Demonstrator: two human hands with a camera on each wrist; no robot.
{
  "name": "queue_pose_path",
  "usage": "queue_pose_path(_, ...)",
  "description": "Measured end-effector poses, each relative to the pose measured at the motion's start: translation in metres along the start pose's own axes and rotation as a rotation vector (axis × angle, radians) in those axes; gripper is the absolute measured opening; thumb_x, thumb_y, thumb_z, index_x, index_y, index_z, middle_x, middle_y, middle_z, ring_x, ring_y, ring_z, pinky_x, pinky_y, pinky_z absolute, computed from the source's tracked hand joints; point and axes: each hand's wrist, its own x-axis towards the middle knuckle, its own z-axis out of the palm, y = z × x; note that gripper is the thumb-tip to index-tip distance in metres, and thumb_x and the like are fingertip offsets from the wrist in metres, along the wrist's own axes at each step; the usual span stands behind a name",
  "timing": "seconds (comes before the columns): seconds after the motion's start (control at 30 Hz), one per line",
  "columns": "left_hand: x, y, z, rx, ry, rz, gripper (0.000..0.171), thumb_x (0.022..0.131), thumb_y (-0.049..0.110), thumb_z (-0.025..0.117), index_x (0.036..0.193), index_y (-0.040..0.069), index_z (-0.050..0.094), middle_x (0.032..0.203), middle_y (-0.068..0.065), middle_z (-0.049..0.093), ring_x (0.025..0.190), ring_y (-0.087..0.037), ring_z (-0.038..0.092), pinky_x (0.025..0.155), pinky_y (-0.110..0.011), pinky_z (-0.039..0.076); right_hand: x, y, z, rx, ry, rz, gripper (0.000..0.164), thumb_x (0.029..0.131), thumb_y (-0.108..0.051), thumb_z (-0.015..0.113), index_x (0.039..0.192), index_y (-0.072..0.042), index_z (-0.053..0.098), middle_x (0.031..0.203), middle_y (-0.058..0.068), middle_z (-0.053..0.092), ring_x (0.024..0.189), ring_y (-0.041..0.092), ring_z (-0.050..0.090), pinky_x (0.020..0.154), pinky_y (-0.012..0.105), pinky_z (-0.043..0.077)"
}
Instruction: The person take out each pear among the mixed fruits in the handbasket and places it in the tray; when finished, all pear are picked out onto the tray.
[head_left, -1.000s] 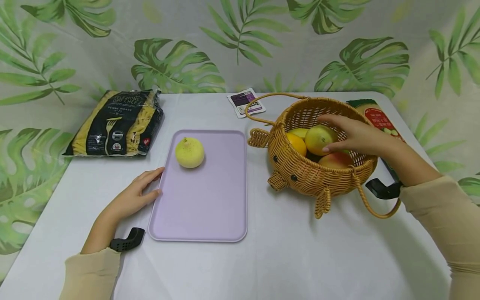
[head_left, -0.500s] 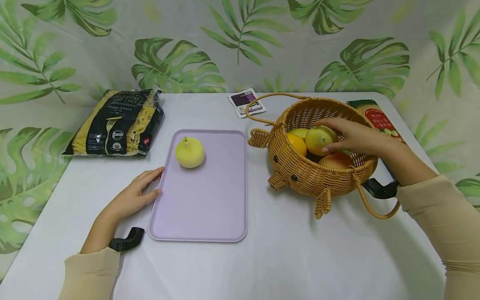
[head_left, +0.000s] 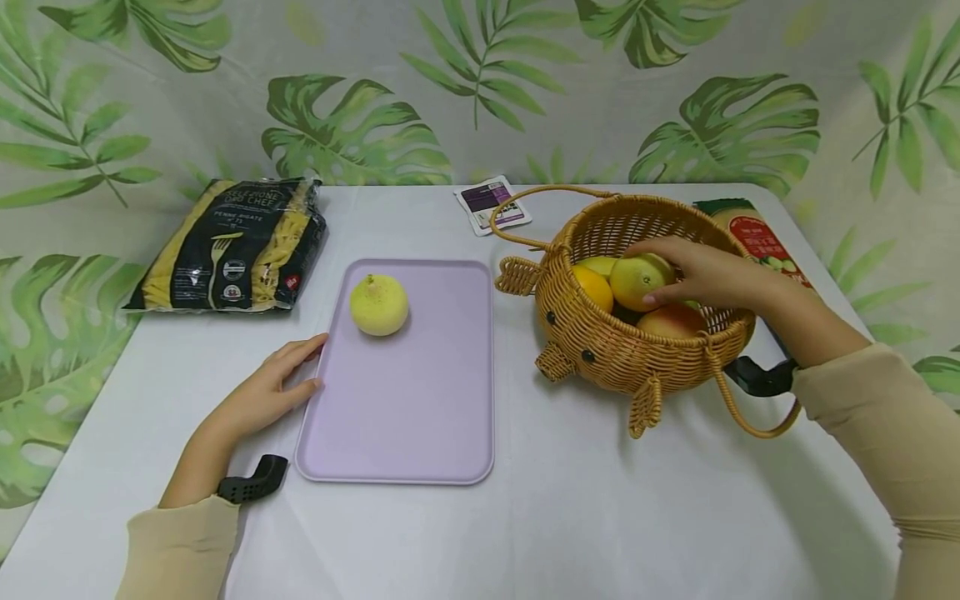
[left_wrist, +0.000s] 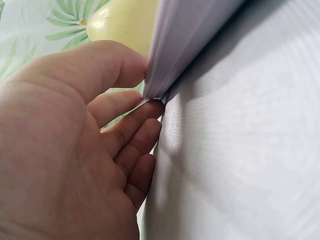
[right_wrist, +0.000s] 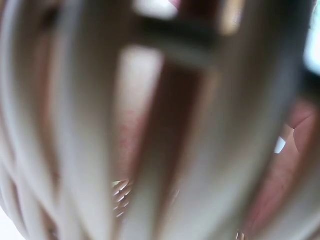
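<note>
In the head view, my right hand (head_left: 701, 271) reaches into a pig-faced wicker basket (head_left: 622, 358), thumb and fingers around a yellow-green round fruit (head_left: 637, 279). Next to that fruit lie an orange (head_left: 594, 287) and a reddish fruit (head_left: 671, 321). Basket strands (right_wrist: 90, 125) fill the right wrist view and mostly hide that hand. My left hand (head_left: 266, 396) rests at the left edge of a lilac tray (head_left: 397, 408). The left wrist view shows its thumb and fingertips right at the tray's rim. On the tray sits a pale yellow round fruit (head_left: 378, 305) with a short stem.
A bag of penne pasta (head_left: 228, 246) lies at the back left. Small white-and-purple sachets (head_left: 492, 205) are at the back, by the basket's raised handle (head_left: 551, 189). A green-and-red packet (head_left: 753, 237) lies behind the basket, partly covered by the right arm.
My right hand has lowered slightly and its fingers have closed in around the yellow-green fruit. The left hand, tray and basket have stayed put.
</note>
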Motion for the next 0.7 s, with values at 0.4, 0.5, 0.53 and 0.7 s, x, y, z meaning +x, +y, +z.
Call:
queue_pose_path(0.4, -0.0004, -0.0038, 0.0006, -0.007, 0.004, 0.01, 0.061, 0.088, 0.017, 0.057, 0.142, 0.01, 0.028, 0.137, -0.018, 0.031, 0.127, -0.038, 0.021, 0.098, -0.059, 0.018, 0.0026, 0.0003, 0.0018, 0.035, -0.053, 0.018, 0.062, 0.082, -0.019, 0.067, 0.135, -0.011, 0.035, 0.125, 0.016, 0.041, 0.103, 0.03, 0.043, 0.084, 0.047, 0.038)
queue_pose_path(0.5, -0.0004, -0.0047, 0.0008, -0.006, 0.007, 0.017, 0.062, 0.088, 0.017, 0.057, 0.142, 0.01, 0.028, 0.138, -0.019, 0.03, 0.127, -0.039, 0.021, 0.098, -0.06, 0.018, 0.0033, 0.0002, 0.0022, 0.02, -0.049, 0.012, 0.061, 0.082, -0.014, 0.067, 0.134, -0.01, 0.035, 0.123, 0.015, 0.043, 0.101, 0.03, 0.045, 0.083, 0.046, 0.038)
queue_pose_path(0.53, -0.0002, -0.005, 0.0009, -0.006, 0.007, 0.019, 0.062, 0.088, 0.017, 0.057, 0.142, 0.01, 0.028, 0.138, -0.019, 0.03, 0.127, -0.039, 0.021, 0.098, -0.06, 0.018, 0.0033, 0.0, 0.0023, 0.005, -0.043, 0.009, 0.061, 0.081, -0.013, 0.067, 0.133, -0.01, 0.035, 0.122, 0.015, 0.044, 0.101, 0.03, 0.046, 0.083, 0.046, 0.038)
queue_pose_path(0.7, 0.0002, -0.0047, 0.0008, -0.002, 0.004, 0.012, 0.062, 0.088, 0.018, 0.057, 0.142, 0.011, 0.028, 0.138, -0.018, 0.03, 0.127, -0.039, 0.021, 0.098, -0.06, 0.017, 0.0031, -0.0019, 0.0031, -0.059, 0.0, -0.008, 0.06, 0.08, -0.015, 0.069, 0.131, -0.008, 0.039, 0.119, 0.017, 0.047, 0.1, 0.03, 0.046, 0.082, 0.046, 0.039)
